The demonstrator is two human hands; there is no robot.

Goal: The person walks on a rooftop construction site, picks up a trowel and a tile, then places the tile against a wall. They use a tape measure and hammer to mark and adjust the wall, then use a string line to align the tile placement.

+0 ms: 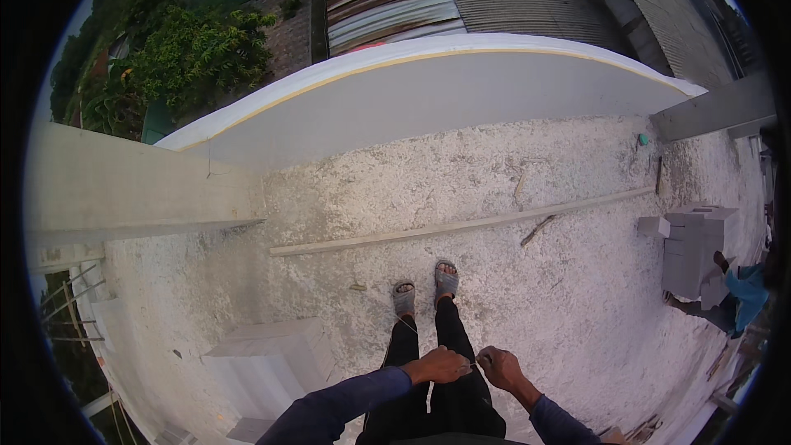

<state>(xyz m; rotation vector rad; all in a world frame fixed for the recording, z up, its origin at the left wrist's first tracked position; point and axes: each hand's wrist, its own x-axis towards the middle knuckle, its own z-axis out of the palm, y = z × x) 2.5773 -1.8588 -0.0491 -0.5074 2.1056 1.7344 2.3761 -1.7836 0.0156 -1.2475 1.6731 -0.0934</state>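
Note:
My left hand (442,365) and my right hand (501,367) are close together in front of my thighs, both with the fingers closed. Between them runs a short bit of thin pale string (474,363), pinched at each side. A fine line, seemingly of the same string, shows near my left shin. My feet, in grey sandals (446,280), stand on the rough whitish floor (379,173). Beyond them lies a long straight pale bar (461,229), touched by neither hand.
A low grey wall (445,86) closes the far side, with roofs and trees beyond. Pale block stacks stand at left (272,358) and right (688,251). A person in a blue top (748,297) crouches beside the right stack. A stick (537,231) lies past the bar.

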